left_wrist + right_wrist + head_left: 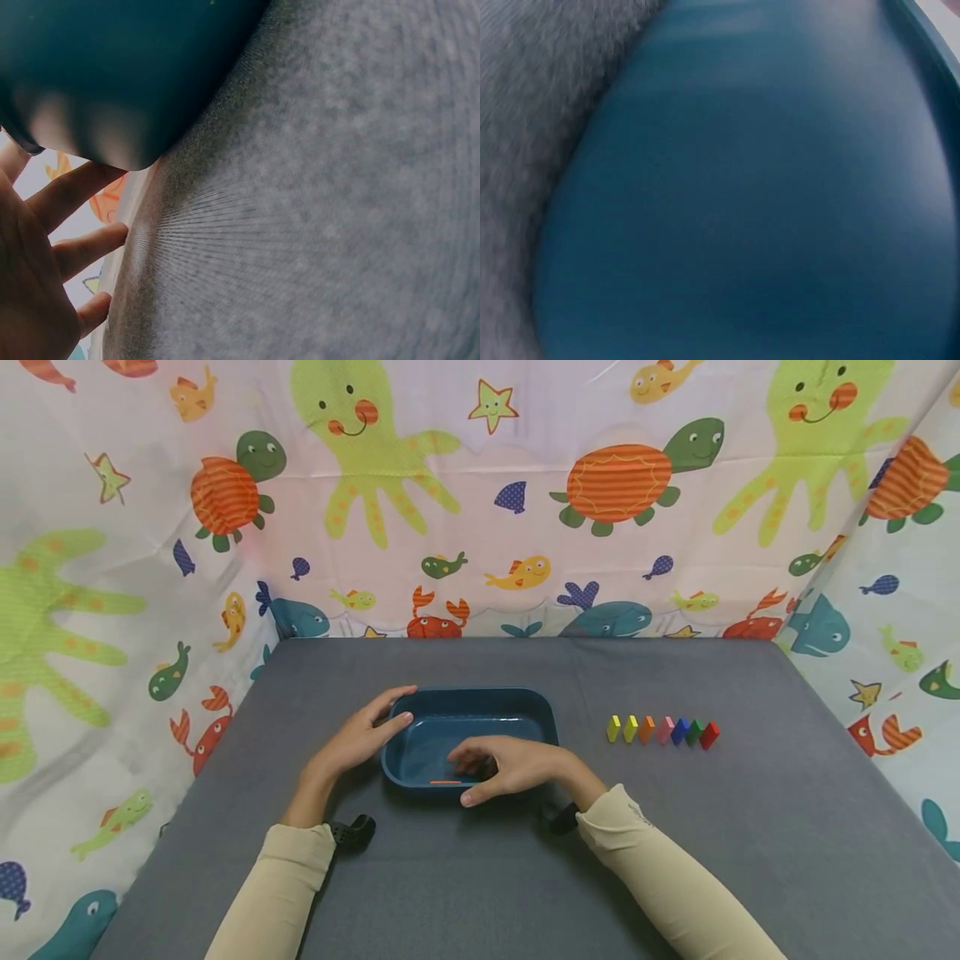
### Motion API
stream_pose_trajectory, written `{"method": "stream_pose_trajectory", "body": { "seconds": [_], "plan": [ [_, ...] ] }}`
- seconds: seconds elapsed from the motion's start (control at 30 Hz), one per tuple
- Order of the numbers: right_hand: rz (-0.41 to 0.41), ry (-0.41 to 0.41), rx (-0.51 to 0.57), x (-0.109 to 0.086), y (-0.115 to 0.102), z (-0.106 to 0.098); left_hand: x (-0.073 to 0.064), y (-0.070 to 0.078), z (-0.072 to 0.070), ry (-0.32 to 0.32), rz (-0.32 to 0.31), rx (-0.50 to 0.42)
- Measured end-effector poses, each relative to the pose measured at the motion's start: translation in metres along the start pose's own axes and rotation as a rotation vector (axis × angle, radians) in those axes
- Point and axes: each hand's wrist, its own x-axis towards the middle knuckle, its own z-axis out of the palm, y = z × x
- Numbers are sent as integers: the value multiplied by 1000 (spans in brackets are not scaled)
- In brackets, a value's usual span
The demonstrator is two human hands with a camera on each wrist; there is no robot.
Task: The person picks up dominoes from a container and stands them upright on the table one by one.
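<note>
A dark blue rectangular tray (480, 692) stands on the grey table. At its left end is my left hand (358, 739), thumb over the rim and fingers spread along the outer wall; the left wrist view shows these fingers (90, 251) fairly straight beside the tray (112, 82). My right hand (517, 764) reaches over the front rim, its bent fingers inside the tray and its thumb apart in front. Its fingertips are partly shaded, with nothing visible between them and the thumb. A small orange-red piece (446, 782) shows just inside the front wall, left of that hand.
Right of the tray stands a row of small upright domino-like blocks: two yellow blocks (622, 728), then an orange block (647, 729), a pink block (665, 730), a blue block (680, 732), a green block (694, 732) and a red block (709, 736). A sea-animal curtain (465, 493) borders the table.
</note>
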Motion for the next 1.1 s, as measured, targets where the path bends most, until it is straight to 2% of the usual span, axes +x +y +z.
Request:
{"method": "stream_pose_trajectory", "body": {
  "seconds": [0.23, 0.5, 0.7, 0.87, 1.1],
  "plan": [
    [-14, -76, -32, 10, -6, 7, 0, -3, -1, -1, 15, -4],
    [-6, -54, -22, 17, -10, 10, 0, -1, -1, -2, 32, -11],
    [-14, -94, -30, 21, -14, 14, 0, -2, 0, -4, 20, 1],
    [-16, -114, -5, 22, -15, 14, -1, -1, 0, -2, 14, -4],
    [-19, -99, 57, 20, -13, 12, 0, -1, -1, -1, 18, -8]
  ]
}}
